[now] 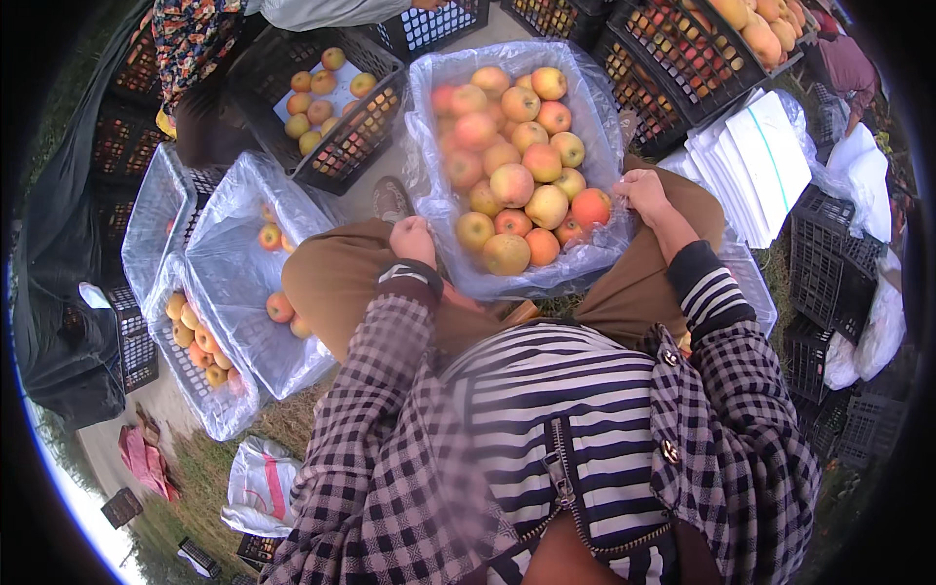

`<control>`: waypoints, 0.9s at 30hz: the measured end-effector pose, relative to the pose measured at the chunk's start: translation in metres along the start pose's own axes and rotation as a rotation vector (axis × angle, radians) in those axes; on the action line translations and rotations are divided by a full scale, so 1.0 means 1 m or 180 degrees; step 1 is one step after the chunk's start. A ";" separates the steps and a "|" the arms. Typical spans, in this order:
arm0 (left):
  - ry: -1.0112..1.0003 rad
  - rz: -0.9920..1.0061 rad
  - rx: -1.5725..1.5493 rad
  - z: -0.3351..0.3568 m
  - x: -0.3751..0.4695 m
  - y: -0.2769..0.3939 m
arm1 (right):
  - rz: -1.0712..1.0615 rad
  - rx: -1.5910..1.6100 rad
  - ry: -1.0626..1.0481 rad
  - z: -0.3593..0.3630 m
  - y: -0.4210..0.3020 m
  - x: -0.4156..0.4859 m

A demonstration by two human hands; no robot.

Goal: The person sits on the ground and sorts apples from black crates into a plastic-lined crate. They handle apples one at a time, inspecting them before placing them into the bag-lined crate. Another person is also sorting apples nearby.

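Between my knees stands a crate lined with a clear plastic liner (596,79), filled with red and yellow apples (528,137). The apples on its left side look hazy, as if seen through plastic. My left hand (413,240) is curled into a fist at the liner's near-left edge and seems to grip it, though its fingertips are hidden. On the opposite side, my right hand (643,191) pinches the liner's edge beside the crate, close to my right knee.
Left of me are lined crates (252,292) with a few apples. A black crate (351,157) of apples sits ahead, near another person's patterned clothing (194,44). Stacked apple crates (658,80) rise at front right, beside white foam sheets (760,168). Black crates (830,259) stand far right.
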State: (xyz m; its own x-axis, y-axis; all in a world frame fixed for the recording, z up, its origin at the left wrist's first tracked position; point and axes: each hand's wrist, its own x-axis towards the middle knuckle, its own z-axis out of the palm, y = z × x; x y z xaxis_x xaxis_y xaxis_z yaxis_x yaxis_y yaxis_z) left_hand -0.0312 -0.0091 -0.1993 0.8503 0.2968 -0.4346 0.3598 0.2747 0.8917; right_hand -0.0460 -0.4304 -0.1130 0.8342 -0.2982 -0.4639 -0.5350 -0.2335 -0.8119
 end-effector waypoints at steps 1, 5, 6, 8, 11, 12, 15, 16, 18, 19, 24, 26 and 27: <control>0.0229 0.0282 0.0408 -0.002 0.001 -0.003 | 0.0154 0.0228 0.0210 0.007 -0.007 -0.010; 0.0172 -0.0828 0.0791 -0.002 0.006 -0.011 | 0.0457 0.0889 0.0275 0.028 -0.030 -0.037; -0.0019 -0.1147 0.0922 -0.001 0.003 -0.011 | 0.0719 0.0762 0.0106 0.031 -0.032 -0.046; -0.0414 -0.1778 0.1194 0.000 -0.006 -0.004 | 0.1056 0.0264 -0.0325 0.038 -0.031 -0.064; -0.1000 -0.1915 0.2192 -0.003 -0.019 0.015 | 0.0409 -0.0901 -0.0982 0.056 -0.024 -0.082; -0.1178 -0.1806 0.2623 -0.006 -0.021 0.021 | 0.0403 -0.1564 -0.1187 0.062 -0.024 -0.083; -0.2334 0.0248 0.4272 -0.017 -0.018 0.027 | 0.0703 -0.0371 -0.0896 0.053 -0.033 -0.081; -0.2232 0.0347 0.4158 -0.022 -0.016 0.025 | 0.0684 0.0278 -0.0879 0.042 -0.039 -0.077; -0.1209 -0.0311 0.3264 -0.029 -0.017 0.014 | 0.0432 0.1140 -0.0409 0.012 -0.054 -0.073; -0.1209 -0.0612 0.2596 -0.030 -0.019 0.010 | 0.0192 0.1357 0.0050 -0.002 -0.064 -0.069; -0.0614 -0.1321 0.0400 -0.013 -0.052 0.028 | -0.1486 -0.0856 0.0610 0.037 -0.087 -0.033; -0.0319 -0.1635 -0.0173 0.000 -0.072 0.054 | -0.2035 -0.1495 -0.0041 0.099 -0.078 -0.020; -0.0175 -0.1793 -0.0430 0.007 -0.082 0.068 | -0.2191 -0.1997 -0.0309 0.125 -0.075 -0.013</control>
State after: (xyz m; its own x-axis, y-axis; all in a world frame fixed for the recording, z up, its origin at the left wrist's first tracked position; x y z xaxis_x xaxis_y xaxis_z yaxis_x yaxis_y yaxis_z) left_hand -0.0741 -0.0212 -0.1023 0.5619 0.0242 -0.8269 0.7134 0.4919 0.4991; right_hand 0.0001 -0.2934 -0.0904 0.9866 0.1632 -0.0025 0.1300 -0.7952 -0.5923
